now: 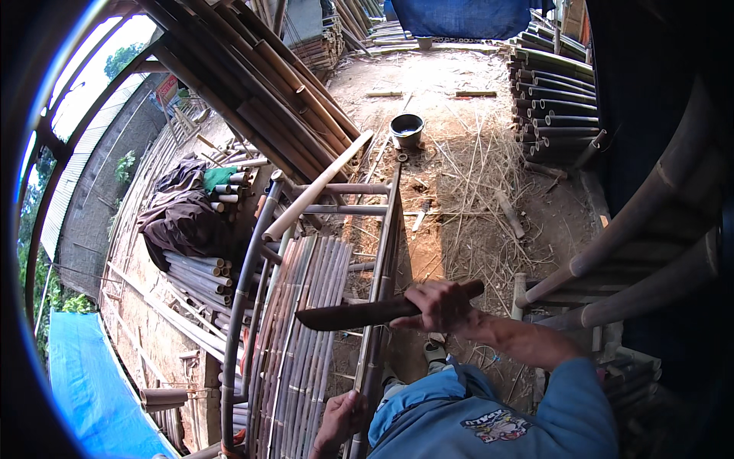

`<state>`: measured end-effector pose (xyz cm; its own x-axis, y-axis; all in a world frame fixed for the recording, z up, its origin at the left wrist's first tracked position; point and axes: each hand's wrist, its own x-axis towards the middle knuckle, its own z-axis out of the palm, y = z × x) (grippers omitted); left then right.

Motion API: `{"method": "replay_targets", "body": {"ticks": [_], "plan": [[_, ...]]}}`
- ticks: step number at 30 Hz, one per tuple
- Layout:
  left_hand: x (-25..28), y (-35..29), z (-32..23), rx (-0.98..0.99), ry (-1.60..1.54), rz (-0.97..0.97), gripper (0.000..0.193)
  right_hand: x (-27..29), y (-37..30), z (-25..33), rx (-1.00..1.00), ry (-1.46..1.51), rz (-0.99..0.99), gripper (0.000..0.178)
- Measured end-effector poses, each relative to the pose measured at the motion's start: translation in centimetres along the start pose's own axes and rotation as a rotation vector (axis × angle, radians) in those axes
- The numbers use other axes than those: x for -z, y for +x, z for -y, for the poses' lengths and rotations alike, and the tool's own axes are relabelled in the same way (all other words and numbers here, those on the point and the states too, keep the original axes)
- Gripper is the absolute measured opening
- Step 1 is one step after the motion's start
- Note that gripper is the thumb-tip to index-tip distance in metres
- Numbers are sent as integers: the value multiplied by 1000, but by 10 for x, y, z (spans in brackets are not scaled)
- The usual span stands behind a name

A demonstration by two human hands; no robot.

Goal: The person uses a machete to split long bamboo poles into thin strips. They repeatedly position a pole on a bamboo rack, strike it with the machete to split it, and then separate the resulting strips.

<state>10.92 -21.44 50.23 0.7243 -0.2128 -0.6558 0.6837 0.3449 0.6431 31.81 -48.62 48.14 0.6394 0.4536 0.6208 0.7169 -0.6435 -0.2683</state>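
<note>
The machete (355,314) is held level in front of the person's body, its dark blade pointing left across the frame's right rail (375,336), its tip over the slats (302,325); I cannot tell whether it touches them. The right hand (440,307) has it by the handle, the grip closed firmly, with the handle's end showing past the fist. The left hand (342,421) is at the same rail, lower down, fingers curled against it; whether that grip wraps right around the rail I cannot tell.

The slats lie side by side in the bamboo frame (238,321), and 1 loose pole (321,185) slants across its far end. Beyond, a black bucket (407,141) stands on the ground, with shavings (478,180) scattered to its right. Left of the frame, a dark cloth (183,222) drapes over stacked poles (197,274); thicker poles (252,73) lean above. A bamboo stack (556,103) rises at the far right, and a blue tarp (99,390) spreads at lower left.
</note>
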Motion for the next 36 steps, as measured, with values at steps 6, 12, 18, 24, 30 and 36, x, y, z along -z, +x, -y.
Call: {"method": "replay_targets", "body": {"ticks": [6, 12, 18, 24, 30, 36], "plan": [[-10, -36, 42, -51, 209, 39, 43, 38, 18, -183, -1044, 385, 124, 69], [-25, -37, 47, -126, 573, -124, 30, 31, 40, -79, -1009, 1354, -279, 45], [-53, -26, 16, -183, 167, -17, 31, -2, 60, -38, -966, 1390, -294, 28], [-42, 40, -26, -317, 186, -118, 27, -23, 53, -40, -666, 440, 83, 56], [-33, 27, -20, -586, 626, -539, 24, -28, 21, 29, 114, 3, 157, 65], [-1, -3, 7, -587, 572, -503, 19, -33, 57, 30, -396, 123, 259, 65]]}}
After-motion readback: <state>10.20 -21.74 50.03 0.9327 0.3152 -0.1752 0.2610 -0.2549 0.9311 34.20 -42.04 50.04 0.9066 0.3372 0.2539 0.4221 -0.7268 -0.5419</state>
